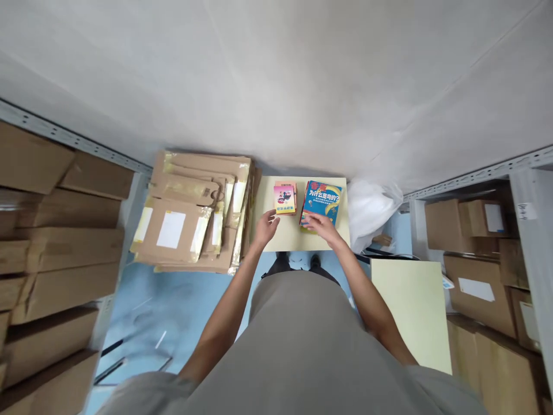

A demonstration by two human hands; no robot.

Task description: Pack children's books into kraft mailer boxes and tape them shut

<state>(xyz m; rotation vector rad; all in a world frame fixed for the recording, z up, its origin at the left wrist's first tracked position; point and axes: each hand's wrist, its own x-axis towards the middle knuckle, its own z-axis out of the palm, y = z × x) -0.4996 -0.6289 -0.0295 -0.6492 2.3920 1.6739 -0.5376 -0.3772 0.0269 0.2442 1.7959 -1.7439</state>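
A small pale yellow table (276,242) stands in front of me against the white wall. On it lie a small stack of books topped by a pink and yellow cover (284,199) and a stack topped by a blue book (322,202). My left hand (265,226) hovers over the table just below the pink stack, fingers loosely curled and apart, holding nothing. My right hand (320,226) rests flat on the near edge of the blue book, fingers stretched out.
A pile of flattened cardboard boxes (194,213) lies left of the table. A white plastic bag (371,207) sits to its right. A second pale yellow tabletop (410,311) is at right. Metal shelves with cardboard cartons (52,242) (484,253) flank both sides.
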